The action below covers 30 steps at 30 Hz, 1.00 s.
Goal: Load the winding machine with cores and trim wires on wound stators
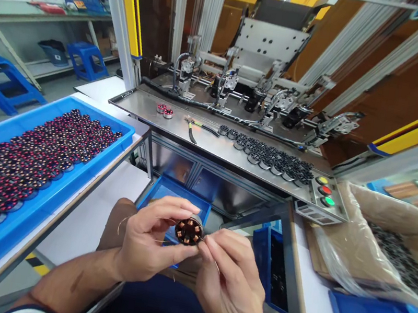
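A motor stator [189,231], a dark round core with copper windings inside, is held up above my lap. The thumb and fingers of my left hand [154,238] grip it by its rim. Loose thin copper wires [124,221] trail out past the left hand. At the stator's right side my right hand [232,271] pinches thumb to forefinger on what looks like a thin wire end by the rim. Its other fingers are curled, and what lies inside them is hidden.
To the left, a blue tray [127,133] holds many wound stators. On the machine's metal ledge [141,106] lie two red-wound stators [165,111], cutting pliers [199,128] and rows of black cores [272,158]. Push buttons [326,190] and a lined carton [354,216] stand at right.
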{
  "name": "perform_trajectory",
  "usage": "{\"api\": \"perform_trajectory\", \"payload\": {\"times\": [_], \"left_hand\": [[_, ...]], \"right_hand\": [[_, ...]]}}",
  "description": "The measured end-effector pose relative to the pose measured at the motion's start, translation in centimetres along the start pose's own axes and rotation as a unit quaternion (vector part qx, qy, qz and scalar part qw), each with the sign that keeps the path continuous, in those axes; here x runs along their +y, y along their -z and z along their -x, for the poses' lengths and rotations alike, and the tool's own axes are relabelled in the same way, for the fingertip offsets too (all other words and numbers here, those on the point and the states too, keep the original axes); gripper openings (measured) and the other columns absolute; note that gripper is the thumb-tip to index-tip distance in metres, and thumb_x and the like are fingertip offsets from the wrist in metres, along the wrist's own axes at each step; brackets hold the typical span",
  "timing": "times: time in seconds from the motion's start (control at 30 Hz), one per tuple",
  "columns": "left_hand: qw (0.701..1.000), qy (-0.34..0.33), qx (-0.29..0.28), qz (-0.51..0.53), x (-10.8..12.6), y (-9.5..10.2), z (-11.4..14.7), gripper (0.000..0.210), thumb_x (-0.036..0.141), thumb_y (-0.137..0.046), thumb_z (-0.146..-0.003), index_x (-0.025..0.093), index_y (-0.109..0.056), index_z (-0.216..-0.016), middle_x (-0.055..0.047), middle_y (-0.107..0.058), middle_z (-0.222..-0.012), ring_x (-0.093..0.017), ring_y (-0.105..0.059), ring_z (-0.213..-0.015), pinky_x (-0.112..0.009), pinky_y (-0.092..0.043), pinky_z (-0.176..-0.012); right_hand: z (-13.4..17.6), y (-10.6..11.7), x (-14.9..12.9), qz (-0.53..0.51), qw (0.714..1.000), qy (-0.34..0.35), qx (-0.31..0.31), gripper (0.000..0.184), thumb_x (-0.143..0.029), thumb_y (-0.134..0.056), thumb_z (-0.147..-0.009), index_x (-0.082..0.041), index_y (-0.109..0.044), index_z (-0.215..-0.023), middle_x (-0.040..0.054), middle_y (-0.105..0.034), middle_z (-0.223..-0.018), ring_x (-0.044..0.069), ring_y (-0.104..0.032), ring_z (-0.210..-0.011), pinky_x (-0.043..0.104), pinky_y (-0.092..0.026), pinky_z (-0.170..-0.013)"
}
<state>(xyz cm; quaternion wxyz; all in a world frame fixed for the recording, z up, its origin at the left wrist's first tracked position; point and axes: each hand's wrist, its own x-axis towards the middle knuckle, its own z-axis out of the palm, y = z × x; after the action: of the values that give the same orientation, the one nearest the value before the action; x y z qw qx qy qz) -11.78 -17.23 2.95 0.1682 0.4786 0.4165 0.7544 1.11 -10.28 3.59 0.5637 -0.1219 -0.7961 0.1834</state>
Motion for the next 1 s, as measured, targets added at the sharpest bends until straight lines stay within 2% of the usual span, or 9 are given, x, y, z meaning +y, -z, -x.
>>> {"api": "perform_trajectory", "payload": {"times": [0.23,0.33,0.4,0.47,0.57,0.63,0.7,0.93,1.0], "left_hand": [[0.998,0.039,0.028,0.029,-0.2,-0.4,0.5,0.041,0.011,-0.085,-0.068,0.022,-0.069,-0.104,-0.006,-0.071,-0.106,-0.017,-0.069,-0.099,-0.023,-0.059,-0.079],[0.992,0.093,0.032,0.080,-0.3,-0.5,0.6,0.043,0.018,-0.088,-0.067,0.022,-0.065,-0.103,-0.007,-0.069,-0.111,-0.019,-0.069,-0.101,-0.026,-0.059,-0.082],[0.982,0.157,0.007,0.107,-0.3,-0.1,0.5,0.053,0.027,-0.090,-0.064,0.022,-0.062,-0.109,-0.008,-0.067,-0.114,-0.021,-0.068,-0.104,-0.028,-0.058,-0.086],[0.967,0.222,-0.040,0.117,-0.2,0.6,0.1,0.059,0.036,-0.089,-0.065,0.022,-0.059,-0.114,-0.006,-0.069,-0.107,-0.018,-0.068,-0.097,-0.025,-0.056,-0.083],[0.946,0.274,-0.117,0.131,-0.1,1.6,-0.4,0.045,0.044,-0.078,-0.077,0.019,-0.060,-0.110,-0.003,-0.069,-0.088,-0.012,-0.065,-0.075,-0.019,-0.053,-0.067],[0.936,0.289,-0.141,0.142,-0.1,1.9,-0.6,0.036,0.044,-0.071,-0.084,0.018,-0.061,-0.105,-0.002,-0.068,-0.080,-0.011,-0.064,-0.066,-0.018,-0.050,-0.059],[0.933,0.299,-0.138,0.145,-0.1,2.0,-0.7,0.030,0.041,-0.069,-0.087,0.017,-0.061,-0.103,-0.002,-0.067,-0.077,-0.011,-0.065,-0.063,-0.018,-0.050,-0.055],[0.938,0.274,-0.136,0.165,-0.8,2.1,-0.5,0.032,0.036,-0.070,-0.087,0.017,-0.064,-0.111,-0.005,-0.070,-0.081,-0.015,-0.068,-0.068,-0.022,-0.054,-0.058],[0.937,0.267,-0.138,0.180,-1.0,2.3,-0.5,0.031,0.036,-0.070,-0.087,0.018,-0.065,-0.112,-0.007,-0.070,-0.088,-0.016,-0.070,-0.073,-0.023,-0.056,-0.062]], "right_hand": [[-0.2,-1.3,-0.7,-0.074,0.992,-0.096,0.023,0.021,-0.002,-0.057,-0.085,-0.021,-0.063,-0.093,0.0032,-0.066,-0.077,0.016,-0.063,-0.067,0.029,-0.054,-0.057],[-0.4,-1.7,-0.4,-0.107,0.986,-0.121,0.039,0.018,-0.003,-0.055,-0.086,-0.020,-0.060,-0.087,0.0023,-0.063,-0.075,0.015,-0.062,-0.067,0.027,-0.052,-0.057],[-0.5,-1.7,-0.1,-0.115,0.985,-0.120,0.042,0.017,-0.003,-0.054,-0.087,-0.020,-0.060,-0.087,0.0020,-0.062,-0.074,0.014,-0.061,-0.067,0.027,-0.052,-0.057],[-0.6,-1.6,0.3,-0.120,0.986,-0.109,0.033,0.016,-0.005,-0.055,-0.088,-0.020,-0.060,-0.087,0.0019,-0.063,-0.074,0.015,-0.061,-0.067,0.027,-0.051,-0.057],[-0.9,-1.2,0.9,-0.127,0.987,-0.098,0.008,0.015,-0.006,-0.055,-0.088,-0.019,-0.061,-0.086,0.0026,-0.063,-0.073,0.015,-0.061,-0.066,0.028,-0.051,-0.056],[-1.1,-1.0,1.1,-0.131,0.987,-0.097,-0.009,0.015,-0.006,-0.056,-0.088,-0.019,-0.061,-0.086,0.0030,-0.064,-0.073,0.016,-0.062,-0.065,0.028,-0.051,-0.055],[-1.2,-0.8,1.2,-0.128,0.987,-0.097,-0.020,0.015,-0.005,-0.056,-0.087,-0.019,-0.061,-0.085,0.0029,-0.064,-0.073,0.015,-0.062,-0.065,0.027,-0.051,-0.056],[-1.4,-0.2,1.2,-0.088,0.989,-0.116,-0.038,0.015,-0.007,-0.057,-0.088,-0.019,-0.062,-0.081,0.0027,-0.064,-0.072,0.015,-0.060,-0.063,0.027,-0.048,-0.054],[-1.4,-0.1,1.2,-0.080,0.989,-0.117,-0.041,0.015,-0.007,-0.057,-0.088,-0.019,-0.063,-0.081,0.0027,-0.064,-0.072,0.014,-0.060,-0.063,0.026,-0.048,-0.054]]}}
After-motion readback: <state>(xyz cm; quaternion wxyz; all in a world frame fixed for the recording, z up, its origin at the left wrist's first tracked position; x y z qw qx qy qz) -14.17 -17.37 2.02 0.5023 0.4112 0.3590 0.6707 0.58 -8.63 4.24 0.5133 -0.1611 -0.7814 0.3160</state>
